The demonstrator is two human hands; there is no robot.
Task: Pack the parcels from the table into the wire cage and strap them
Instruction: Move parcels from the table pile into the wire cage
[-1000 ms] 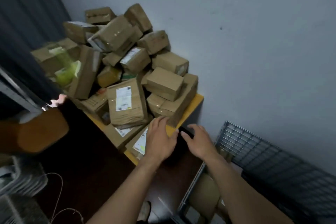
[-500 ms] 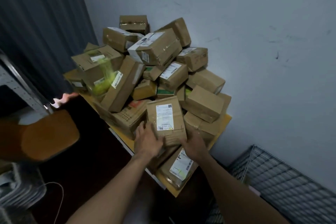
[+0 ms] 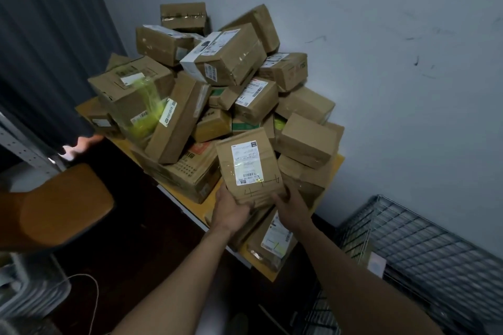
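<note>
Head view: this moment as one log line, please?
phase: pick | left hand: grips labelled parcel | right hand: grips same parcel | pile: on table | wire cage: lower right

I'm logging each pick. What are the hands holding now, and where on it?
A labelled parcel, held at its lower end: left hand at the bottom-left corner, right hand at the bottom-right.

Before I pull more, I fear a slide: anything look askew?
Yes: the parcels are heaped loosely, many tilted, and one labelled parcel seems to jut over the table's near edge, below the held parcel.
</note>
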